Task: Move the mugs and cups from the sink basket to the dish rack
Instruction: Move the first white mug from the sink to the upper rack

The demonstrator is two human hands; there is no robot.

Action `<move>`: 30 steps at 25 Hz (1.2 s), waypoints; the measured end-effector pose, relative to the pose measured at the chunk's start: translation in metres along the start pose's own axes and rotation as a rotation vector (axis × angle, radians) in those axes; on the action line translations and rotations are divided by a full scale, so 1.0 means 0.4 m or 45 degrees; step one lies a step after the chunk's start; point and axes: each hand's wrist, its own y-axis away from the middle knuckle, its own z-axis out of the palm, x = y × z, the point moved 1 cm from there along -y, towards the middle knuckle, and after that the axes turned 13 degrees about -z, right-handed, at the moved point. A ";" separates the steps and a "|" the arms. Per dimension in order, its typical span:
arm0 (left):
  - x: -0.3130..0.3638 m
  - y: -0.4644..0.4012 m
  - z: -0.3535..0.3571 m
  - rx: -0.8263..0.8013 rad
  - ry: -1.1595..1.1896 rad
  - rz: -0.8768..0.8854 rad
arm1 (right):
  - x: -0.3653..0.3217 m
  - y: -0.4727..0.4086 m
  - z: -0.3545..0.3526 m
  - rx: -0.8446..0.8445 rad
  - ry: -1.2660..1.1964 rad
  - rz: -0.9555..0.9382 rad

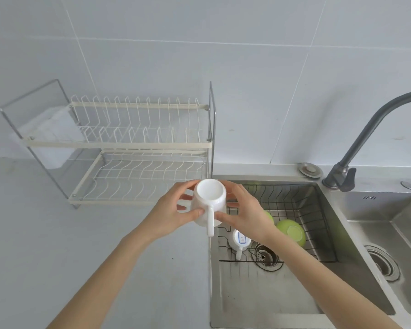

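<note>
— Left hand (176, 214) first: what is it doing?

— Wrapped round the left side of the white mug (208, 205), thumb across the front beside the handle, fingers curled behind. I'd say it steadies the mug while the weight is shared.

— And where is the mug?

— In the air over the sink's left edge, between the dish rack (119, 148) and the sink basket (294, 210). It is turned upside down, base facing the camera, handle hanging toward the person, probably so it can drain once set down.

— Is the rack ready?

— Both tiers look bare of crockery; the lower tier lies just beyond the mug.

— The right hand (244, 217)?

— Closed on the mug's right side, mirroring the left. Two hands likely because a wet mug could slip.

— What remains in the basket?

— A small white cup with blue markings (239, 242), inverted, near the drain, and two green bowls (291, 231), one mostly hidden behind the right hand. By my reckoning the task is barely begun, with this mug yet to be placed.
</note>
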 end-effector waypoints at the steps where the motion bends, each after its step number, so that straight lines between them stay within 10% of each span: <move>1: -0.001 -0.001 -0.021 0.014 -0.012 0.018 | -0.013 -0.014 0.009 -0.001 -0.001 -0.012; 19: 0.239 -0.188 -0.379 0.153 -0.068 0.411 | -0.253 -0.412 -0.142 0.049 0.294 -0.313; 30: 0.199 -0.420 -0.417 0.080 -0.257 0.088 | -0.159 -0.662 -0.123 -0.531 0.874 -0.052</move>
